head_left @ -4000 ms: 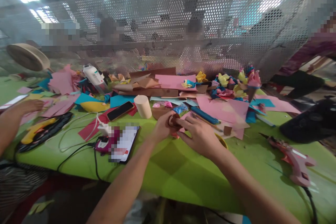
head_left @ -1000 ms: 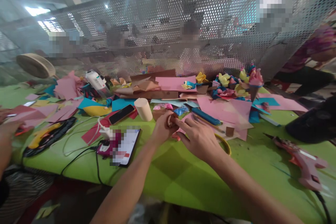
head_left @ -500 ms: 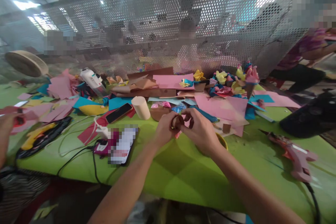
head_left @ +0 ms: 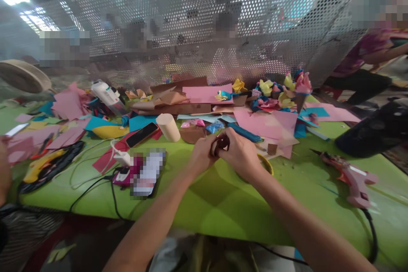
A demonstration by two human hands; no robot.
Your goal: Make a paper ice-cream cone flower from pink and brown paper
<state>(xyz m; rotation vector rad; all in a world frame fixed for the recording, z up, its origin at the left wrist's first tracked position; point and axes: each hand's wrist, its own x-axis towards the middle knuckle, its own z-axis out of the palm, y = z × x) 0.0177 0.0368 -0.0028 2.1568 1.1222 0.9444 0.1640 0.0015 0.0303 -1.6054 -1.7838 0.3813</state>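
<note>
My left hand (head_left: 202, 154) and my right hand (head_left: 241, 153) meet over the middle of the green table (head_left: 204, 212). Between their fingertips they pinch a small curled piece of brown paper (head_left: 219, 146), mostly covered by the fingers. Just beyond lie a blue crumpled paper piece (head_left: 215, 126), a pink one (head_left: 193, 123) and a brown paper piece (head_left: 194, 134). A cream paper cylinder (head_left: 168, 127) stands to the left of my hands. Partly hidden behind my right wrist is a yellow ring-shaped object (head_left: 267, 165).
To the right lie a pink glue gun (head_left: 355, 178) and a dark bottle (head_left: 372, 129). Phones (head_left: 142, 134), cables and a purple plug adapter (head_left: 128, 174) are on the left. Paper flowers (head_left: 270, 89) and sheets line the back. Another person's hand (head_left: 4, 170) is at the left edge.
My hands still hold the brown paper, with the fingers slightly shifted around it. The other person's hand at far left has drawn back, and the red-handled scissors there now lie on the paper.
</note>
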